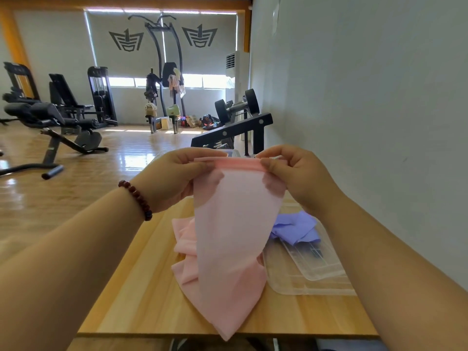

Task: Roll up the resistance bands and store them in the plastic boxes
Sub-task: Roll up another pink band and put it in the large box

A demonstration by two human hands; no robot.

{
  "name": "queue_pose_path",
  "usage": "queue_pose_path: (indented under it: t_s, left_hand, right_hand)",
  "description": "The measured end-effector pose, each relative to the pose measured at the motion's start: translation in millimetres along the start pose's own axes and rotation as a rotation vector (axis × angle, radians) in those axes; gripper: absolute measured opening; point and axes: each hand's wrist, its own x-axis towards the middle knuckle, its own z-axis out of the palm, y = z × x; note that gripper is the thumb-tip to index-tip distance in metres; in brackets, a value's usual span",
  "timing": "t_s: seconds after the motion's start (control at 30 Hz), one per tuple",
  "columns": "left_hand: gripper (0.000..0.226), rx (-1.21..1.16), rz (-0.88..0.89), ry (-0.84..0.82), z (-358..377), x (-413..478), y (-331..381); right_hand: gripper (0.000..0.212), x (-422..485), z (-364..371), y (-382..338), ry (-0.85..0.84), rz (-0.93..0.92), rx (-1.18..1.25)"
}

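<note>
Pink band (229, 224): we held it up above the table (141, 300), its top edge folded into a narrow roll between our hands, the rest hanging down onto the wood.
Left hand (174, 178): we pinched the roll's left end.
Right hand (293, 173): we pinched its right end.
Purple band (296, 228): lay bunched on the clear plastic box (311, 277), right of the pink one.

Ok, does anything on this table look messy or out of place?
Mildly: the purple band lies crumpled, unrolled, on the clear plastic box, and the pink band bunches in a heap on the table, a fold hanging past the front edge.
</note>
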Motion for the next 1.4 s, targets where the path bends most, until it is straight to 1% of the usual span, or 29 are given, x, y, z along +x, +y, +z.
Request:
queue_pose_path:
  t_s: [0.07, 0.17, 0.27, 0.33, 0.43, 0.5, 0.6, 0.67, 0.7, 0.8, 0.9, 1.0, 1.1, 1.2, 1.4]
  left_hand:
    - [0.026, -0.043, -0.027, -0.001, -3, -1, -10]
    - [0.029, -0.059, -0.068, -0.011, -7, -3, -22]
    - [0.035, -0.092, -0.088, 0.003, -11, -4, -35]
    - [0.037, -0.111, -0.100, 0.016, -13, -4, -42]
    - [0.032, -0.134, -0.124, 0.031, -18, -4, -54]
    - [0.020, -0.139, -0.137, 0.026, -20, -3, -63]
    - [0.014, 0.002, -0.119, 0.090, -19, -2, -77]
    - [0.017, 0.100, -0.092, 0.122, -18, -3, -86]
    - [0.018, 0.108, -0.085, 0.129, -18, -4, -90]
    - [0.024, 0.064, -0.083, 0.153, -21, -6, -104]
    - [0.013, 0.107, -0.024, 0.207, -20, -9, -115]
    - [0.010, 0.069, -0.004, 0.238, -19, -9, -123]
    - [0.011, 0.048, -0.007, 0.238, -23, -7, -129]
    - [0.012, 0.035, -0.001, 0.233, -26, -6, -134]
    - [0.018, 0.010, -0.020, 0.204, -33, -8, -144]
  right_hand:
    - [0.017, -1, 2, 9, -0.025, 0.026, 0.031]
    - [0.020, -1, 6, 22, 0.011, -0.011, -0.073]
    - [0.017, -4, 12, 32, 0.032, 0.000, 0.011]
    - [0.019, -6, 18, 39, 0.058, -0.005, 0.020]
    - [0.023, -8, 24, 50, 0.090, 0.007, 0.019]
    - [0.022, -11, 26, 56, 0.078, 0.029, 0.027]
    - [0.016, -17, 30, 64, 0.068, 0.052, 0.023]
    - [0.012, -20, 31, 70, 0.072, 0.065, 0.008]
    - [0.012, -21, 32, 74, 0.078, 0.071, -0.011]
    - [0.013, -24, 33, 89, 0.093, 0.077, -0.051]
    - [0.022, -26, 37, 97, 0.094, 0.077, -0.059]
    - [0.021, -25, 45, 101, 0.114, 0.080, -0.066]
    - [0.023, -24, 50, 107, 0.094, 0.123, -0.040]
    - [0.023, -25, 54, 112, 0.062, 0.163, 0.050]
    - [0.023, -27, 58, 119, 0.073, 0.165, 0.053]
